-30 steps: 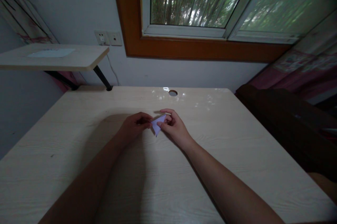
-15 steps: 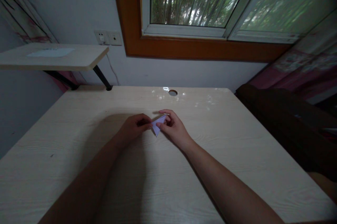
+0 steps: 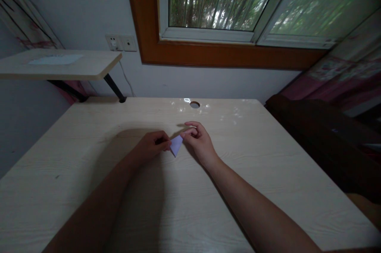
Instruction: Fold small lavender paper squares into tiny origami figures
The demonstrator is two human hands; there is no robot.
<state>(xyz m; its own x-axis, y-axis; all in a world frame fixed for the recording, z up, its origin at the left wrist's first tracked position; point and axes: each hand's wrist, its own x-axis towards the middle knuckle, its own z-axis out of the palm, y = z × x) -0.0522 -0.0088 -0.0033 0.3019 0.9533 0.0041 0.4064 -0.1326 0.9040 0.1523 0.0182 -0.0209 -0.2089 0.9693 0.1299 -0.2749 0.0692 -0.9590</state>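
Between my two hands is a small folded piece of pale purple paper point(image 3: 176, 145), triangular, with one point directed down toward me. My left hand point(image 3: 154, 142) pinches its left corner between thumb and fingers. At the upper right corner, the thumb and index finger of my right hand point(image 3: 199, 140) close on the paper, while another finger stretches out above. Both hands are over the middle of the pale wood-grain desk point(image 3: 238, 173). The paper's far side is hidden from me.
A round cable hole point(image 3: 195, 104) is near the desk's back edge. On the left, a raised shelf point(image 3: 98, 68) on black legs bears a white sheet point(image 3: 56, 59). Behind are wall sockets point(image 3: 121, 43) and a window with an orange-brown frame point(image 3: 223, 54). Dark furniture point(image 3: 315, 138) stands at the right.
My right thumb has shifted from the paper's face to its upper right corner, so more of the face shows. The paper has tilted slightly, and its lower point has dropped a little.
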